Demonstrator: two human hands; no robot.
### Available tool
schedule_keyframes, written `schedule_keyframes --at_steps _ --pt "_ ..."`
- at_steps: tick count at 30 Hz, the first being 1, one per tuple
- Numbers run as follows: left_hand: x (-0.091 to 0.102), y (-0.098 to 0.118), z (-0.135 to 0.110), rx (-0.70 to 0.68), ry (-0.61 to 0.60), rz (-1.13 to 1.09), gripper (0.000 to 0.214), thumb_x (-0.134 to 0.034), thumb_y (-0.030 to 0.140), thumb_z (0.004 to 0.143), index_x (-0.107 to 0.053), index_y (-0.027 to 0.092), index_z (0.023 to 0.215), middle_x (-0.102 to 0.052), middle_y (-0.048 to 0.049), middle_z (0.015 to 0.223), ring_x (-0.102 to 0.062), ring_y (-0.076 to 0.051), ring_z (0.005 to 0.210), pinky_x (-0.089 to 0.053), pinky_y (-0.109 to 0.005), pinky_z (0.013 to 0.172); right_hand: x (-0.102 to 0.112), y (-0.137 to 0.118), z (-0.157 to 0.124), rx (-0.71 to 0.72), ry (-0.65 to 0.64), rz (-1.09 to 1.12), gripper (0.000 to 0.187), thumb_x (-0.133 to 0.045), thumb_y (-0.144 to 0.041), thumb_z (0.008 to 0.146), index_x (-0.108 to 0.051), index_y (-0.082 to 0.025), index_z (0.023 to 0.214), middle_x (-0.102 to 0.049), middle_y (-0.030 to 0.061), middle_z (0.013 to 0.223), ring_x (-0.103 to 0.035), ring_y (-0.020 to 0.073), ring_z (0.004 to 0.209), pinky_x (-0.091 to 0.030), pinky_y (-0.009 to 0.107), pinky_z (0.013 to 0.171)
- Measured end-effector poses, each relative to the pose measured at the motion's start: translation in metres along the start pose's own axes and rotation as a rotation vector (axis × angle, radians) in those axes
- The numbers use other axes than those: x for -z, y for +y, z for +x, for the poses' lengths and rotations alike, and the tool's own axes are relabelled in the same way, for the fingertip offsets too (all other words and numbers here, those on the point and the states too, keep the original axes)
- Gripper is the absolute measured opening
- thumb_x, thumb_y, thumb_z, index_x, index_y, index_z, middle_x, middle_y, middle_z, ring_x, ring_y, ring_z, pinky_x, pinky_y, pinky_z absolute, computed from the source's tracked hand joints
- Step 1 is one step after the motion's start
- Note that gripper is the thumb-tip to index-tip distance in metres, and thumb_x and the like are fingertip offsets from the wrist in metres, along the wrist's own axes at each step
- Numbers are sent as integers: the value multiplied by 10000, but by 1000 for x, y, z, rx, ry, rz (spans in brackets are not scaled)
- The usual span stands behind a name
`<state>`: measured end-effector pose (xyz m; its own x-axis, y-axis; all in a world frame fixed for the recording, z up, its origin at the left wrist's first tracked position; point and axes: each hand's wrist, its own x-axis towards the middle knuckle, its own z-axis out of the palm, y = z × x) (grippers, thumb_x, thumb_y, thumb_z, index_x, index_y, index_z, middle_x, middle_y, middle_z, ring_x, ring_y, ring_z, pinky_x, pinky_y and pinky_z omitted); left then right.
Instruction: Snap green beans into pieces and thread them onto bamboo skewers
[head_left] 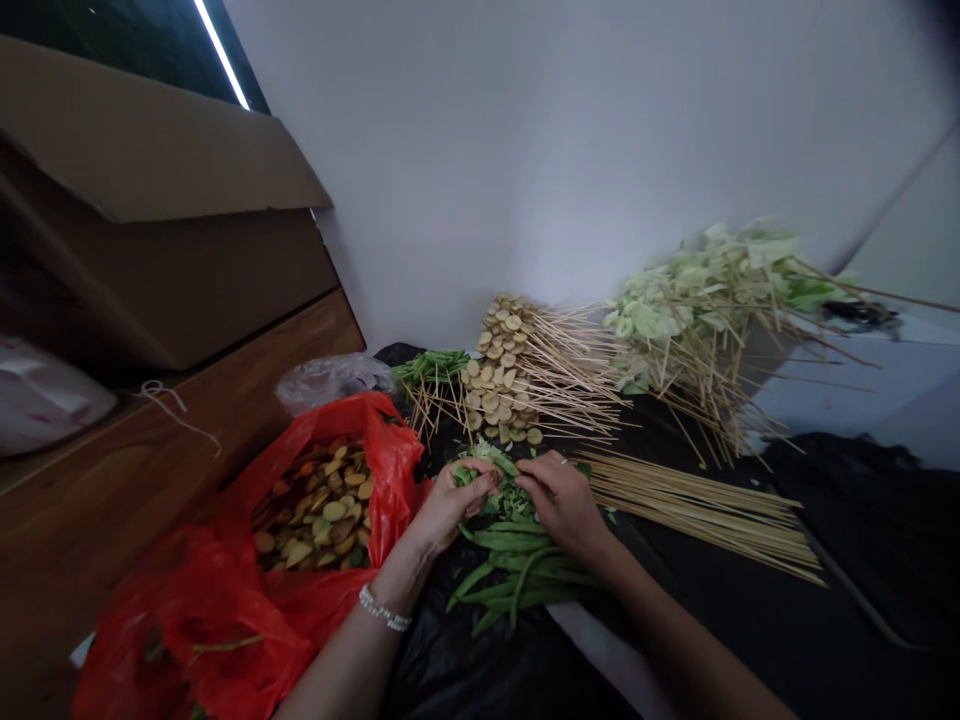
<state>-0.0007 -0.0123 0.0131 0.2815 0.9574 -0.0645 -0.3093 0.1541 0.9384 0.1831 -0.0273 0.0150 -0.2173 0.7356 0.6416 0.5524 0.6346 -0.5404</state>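
Note:
My left hand (456, 498) is closed around some green beans, its thumb and fingers pinched together. Close beside it, my right hand (561, 500) pinches the other end of a green bean (507, 466) between thumb and fingers. Below both hands lies a pile of long flat green beans (517, 570) on black plastic. Small green trimmings (501, 502) are scattered between the hands. To the right of my right hand, a bundle of bare bamboo skewers (705, 505) lies flat.
Left stands a red plastic bag (390, 480) holding potato slices (330, 510). Behind my hands are skewered potato slices (501, 395) and skewered green beans (433, 368). Skewered cabbage leaves (697, 290) are heaped at the back right. A cardboard box (187, 280) rests on a wooden surface (187, 430).

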Motion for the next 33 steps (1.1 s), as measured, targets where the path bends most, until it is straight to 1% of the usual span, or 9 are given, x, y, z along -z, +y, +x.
schedule_keyframes --at_steps 6,10,17,20,23,26,28,30,33 --pt "4 -7 5 -32 118 257 358 -803 404 657 -700 106 827 -664 -29 652 -521 -88 517 -350 -184 465 15 1 10 -354 156 349 184 -570 -356 870 -657 -204 926 -695 51 856 -616 181 746 -502 311 684" --pt "8 -6 8 -95 156 367 472 -772 390 699 -702 123 1081 -685 -25 696 -577 -128 604 -426 -221 560 23 9 17 -531 252 666 253 -608 -431 830 -611 -194 919 -702 37 817 -602 146 611 -524 290 584" --pt "-2 0 -2 -129 -125 605 349 -698 440 764 -749 134 925 -726 -55 774 -633 -176 733 -472 -257 700 12 10 15 -578 257 893 286 -653 -442 806 -578 -198 934 -708 40 854 -654 165 704 -559 304 621" --pt "-4 3 -3 -156 -170 625 333 -637 456 817 -731 136 816 -722 -58 773 -629 -172 743 -468 -261 726 8 10 14 -578 227 896 284 -651 -445 805 -574 -196 916 -704 39 851 -661 170 736 -554 299 635" --pt "-1 4 -1 -202 -97 608 342 -619 448 835 -707 136 726 -709 -56 726 -623 -170 734 -459 -262 734 9 11 12 -574 160 738 266 -595 -457 844 -588 -193 877 -679 23 743 -640 163 664 -512 267 567" --pt "4 2 3 -223 25 588 322 -631 441 827 -718 138 759 -700 -42 688 -609 -164 678 -450 -250 671 11 10 7 -448 127 307 276 -514 -411 911 -622 -185 796 -623 12 613 -577 150 552 -458 269 539" --pt "6 0 4 -248 78 619 317 -632 438 825 -722 139 776 -694 -37 683 -600 -164 660 -441 -245 639 10 7 3 -226 131 -11 242 -494 -330 934 -657 -172 850 -666 55 729 -615 175 670 -474 296 644" --pt "5 -1 4 -292 87 678 299 -632 419 828 -716 139 760 -693 -37 696 -604 -169 684 -444 -247 659 7 6 0 22 72 -260 226 -479 -236 938 -657 -154 1052 -683 119 1021 -628 213 896 -474 318 764" --pt "2 -1 2 -345 26 753 274 -622 377 842 -700 142 725 -694 -33 699 -607 -165 700 -445 -253 708 0 8 -4 254 -67 -512 361 -448 -131 922 -565 -130 1264 -607 153 1239 -593 238 1010 -464 334 802"
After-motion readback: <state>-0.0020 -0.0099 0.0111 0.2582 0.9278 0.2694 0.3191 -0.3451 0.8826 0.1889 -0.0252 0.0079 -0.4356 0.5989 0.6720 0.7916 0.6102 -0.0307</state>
